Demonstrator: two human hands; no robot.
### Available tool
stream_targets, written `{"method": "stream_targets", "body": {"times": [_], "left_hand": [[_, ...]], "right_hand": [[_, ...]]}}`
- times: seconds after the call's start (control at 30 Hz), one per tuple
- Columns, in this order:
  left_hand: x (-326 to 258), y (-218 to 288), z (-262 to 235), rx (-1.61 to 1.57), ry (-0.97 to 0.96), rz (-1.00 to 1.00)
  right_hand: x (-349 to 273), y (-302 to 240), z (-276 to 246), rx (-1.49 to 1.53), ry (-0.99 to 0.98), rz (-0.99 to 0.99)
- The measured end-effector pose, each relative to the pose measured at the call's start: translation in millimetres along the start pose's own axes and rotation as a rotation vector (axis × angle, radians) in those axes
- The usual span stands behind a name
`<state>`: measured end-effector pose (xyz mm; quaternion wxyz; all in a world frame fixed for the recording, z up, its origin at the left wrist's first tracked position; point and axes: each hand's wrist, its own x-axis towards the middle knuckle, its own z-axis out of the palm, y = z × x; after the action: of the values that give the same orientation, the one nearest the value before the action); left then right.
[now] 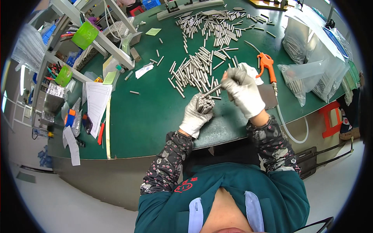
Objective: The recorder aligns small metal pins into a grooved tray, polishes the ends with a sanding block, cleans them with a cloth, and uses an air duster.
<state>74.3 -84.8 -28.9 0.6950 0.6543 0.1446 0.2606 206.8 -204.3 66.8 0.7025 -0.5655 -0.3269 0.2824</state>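
Note:
My left hand [195, 117], in a white glove, is wrapped round a bundle of short metal pins [205, 104], their ends facing up. One single metal pin [212, 91] slants over the top of that bundle, its upper end pointing toward my right hand [243, 93]. That hand, also gloved, is raised just right of the bundle with its fingers bent together and slightly blurred. Whether its fingertips hold anything is hidden. Just beyond both hands lies a loose pile of metal pins [196, 70] on the green tabletop [155, 116].
More pins [217, 27] spread across the far table. An orange air blow gun [266, 66] with a hose lies right, near plastic bags of pins [297, 42]. At left are a printed sheet [97, 103], a red-handled tool [101, 133] and a shelf frame [112, 44] with green bins.

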Motion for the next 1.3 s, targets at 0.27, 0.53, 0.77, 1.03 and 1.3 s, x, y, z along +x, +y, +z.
{"method": "stream_targets", "body": {"times": [0.27,0.53,0.77,1.03,1.3], "left_hand": [[-4,7,0,-0.127,0.025,-0.06],[-4,17,-2,-0.152,-0.017,-0.094],[-4,23,-3,-0.129,0.004,-0.134],[-5,24,-3,-0.13,-0.001,-0.165],[-4,22,-6,-0.186,-0.042,-0.144]], "right_hand": [[10,56,-20,0.509,-0.021,0.271],[9,69,-16,0.728,-0.067,0.488],[1,62,-9,0.436,-0.029,0.333],[-2,88,-1,0.073,0.0,0.264],[-5,91,4,-0.006,-0.043,0.087]]}}
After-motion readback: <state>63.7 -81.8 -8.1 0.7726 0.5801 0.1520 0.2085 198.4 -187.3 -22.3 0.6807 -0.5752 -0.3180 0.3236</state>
